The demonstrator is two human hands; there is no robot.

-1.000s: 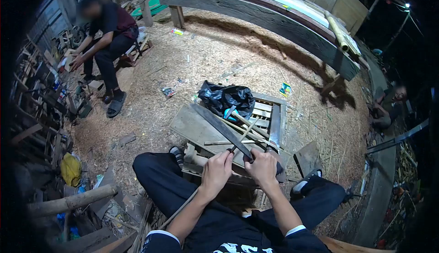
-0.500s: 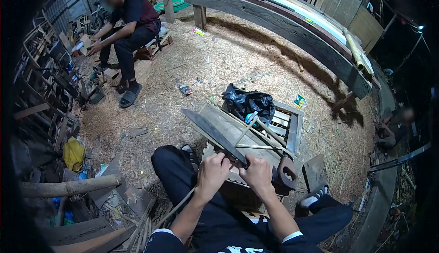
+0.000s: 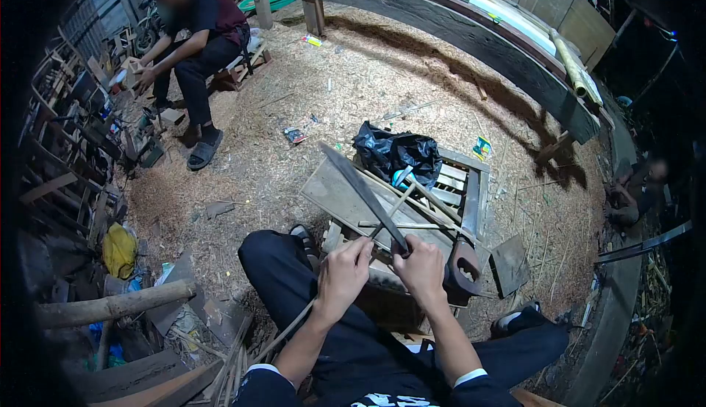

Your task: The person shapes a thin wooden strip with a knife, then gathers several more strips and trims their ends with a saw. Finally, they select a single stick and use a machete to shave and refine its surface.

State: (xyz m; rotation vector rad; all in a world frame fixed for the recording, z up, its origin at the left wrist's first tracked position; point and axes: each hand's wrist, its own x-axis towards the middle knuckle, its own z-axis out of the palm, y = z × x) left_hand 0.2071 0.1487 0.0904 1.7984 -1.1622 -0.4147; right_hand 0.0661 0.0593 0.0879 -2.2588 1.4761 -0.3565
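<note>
My right hand (image 3: 423,269) grips the handle of a long dark machete (image 3: 360,190), its blade pointing up and away to the left. My left hand (image 3: 342,276) pinches a thin bamboo strip (image 3: 388,216) that crosses the blade just above both hands; the strip's tail (image 3: 287,331) runs down past my left knee. Both hands sit close together over a low wooden crate (image 3: 397,208) between my legs.
A black plastic bag (image 3: 390,153) and loose bamboo sticks lie on the crate. Sawdust covers the ground. A seated person (image 3: 195,36) works at far left; another person (image 3: 632,194) sits at right. A long dark beam (image 3: 456,36) spans the back. A log (image 3: 110,308) lies left.
The machete blade has swung more upright, its tip now farther from me. My hands stay together on handle and strip. The view has shifted slightly.
</note>
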